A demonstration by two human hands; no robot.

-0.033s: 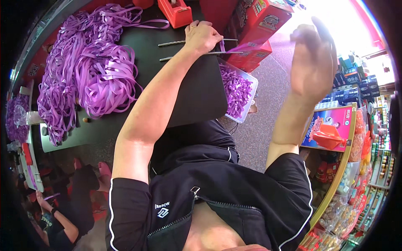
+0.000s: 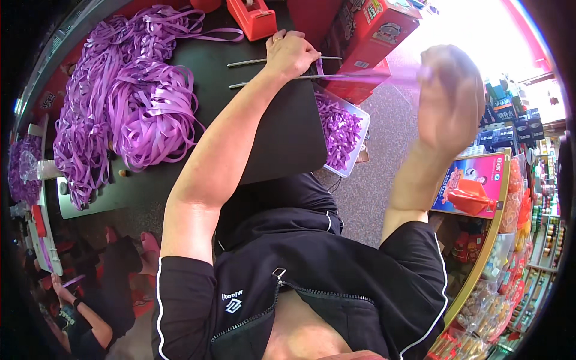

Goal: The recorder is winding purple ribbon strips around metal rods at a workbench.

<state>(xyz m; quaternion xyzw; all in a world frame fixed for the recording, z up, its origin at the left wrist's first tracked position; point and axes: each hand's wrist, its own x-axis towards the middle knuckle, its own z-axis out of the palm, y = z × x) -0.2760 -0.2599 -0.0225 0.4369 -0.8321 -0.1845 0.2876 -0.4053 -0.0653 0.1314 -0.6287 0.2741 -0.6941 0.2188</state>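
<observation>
Two thin metal rods (image 2: 258,82) lie side by side on the dark table, sticking out past its right edge. My left hand (image 2: 290,55) is closed over them, its thumb and forefinger pinching a strip of purple ribbon (image 2: 320,66) that crosses between the rods. From there the ribbon stretches right, as a blurred streak, to my right hand (image 2: 450,102). That hand is raised off the table and smeared by motion; the streak ends at its closed fingertips. Below the rod ends, a white tub (image 2: 362,129) holds many short purple ribbon pieces (image 2: 339,129).
A big heap of purple ribbon (image 2: 153,114) covers the table's left. A red tape dispenser (image 2: 252,21) and red boxes (image 2: 384,30) stand at the back. At right is a display counter (image 2: 504,180) with packaged goods. Another person's hand (image 2: 63,291) holds ribbon at lower left.
My right hand has dropped slightly and shifted a little right; the ribbon streak now runs more level. My left hand stays at the rods. The other person's ribbon has tilted slightly.
</observation>
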